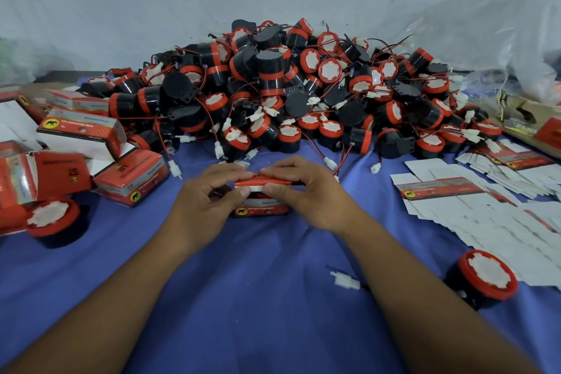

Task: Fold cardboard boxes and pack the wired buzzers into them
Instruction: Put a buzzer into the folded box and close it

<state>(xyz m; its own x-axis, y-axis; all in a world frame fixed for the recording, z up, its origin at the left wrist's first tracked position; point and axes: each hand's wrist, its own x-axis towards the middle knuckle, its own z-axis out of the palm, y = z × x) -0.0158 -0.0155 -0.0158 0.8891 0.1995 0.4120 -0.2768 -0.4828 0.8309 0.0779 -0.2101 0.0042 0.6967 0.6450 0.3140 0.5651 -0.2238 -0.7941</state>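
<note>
A small red cardboard box (263,207) stands on the blue cloth at the centre. My left hand (209,197) grips its left side, thumb on the white top flap. My right hand (306,191) grips its right side, fingers curled over the red lid edge. The box's inside is hidden by my hands. Behind it lies a big pile of black-and-red wired buzzers (282,91). One loose buzzer (482,278) lies at the near right with its white connector (344,279), another (53,218) at the left.
Several folded red boxes (133,179) lie at the left. A spread of flat white box blanks (473,206) covers the right side. The blue cloth (273,297) runs to the near edge. A clear plastic bag (498,39) sits at the back right against the wall.
</note>
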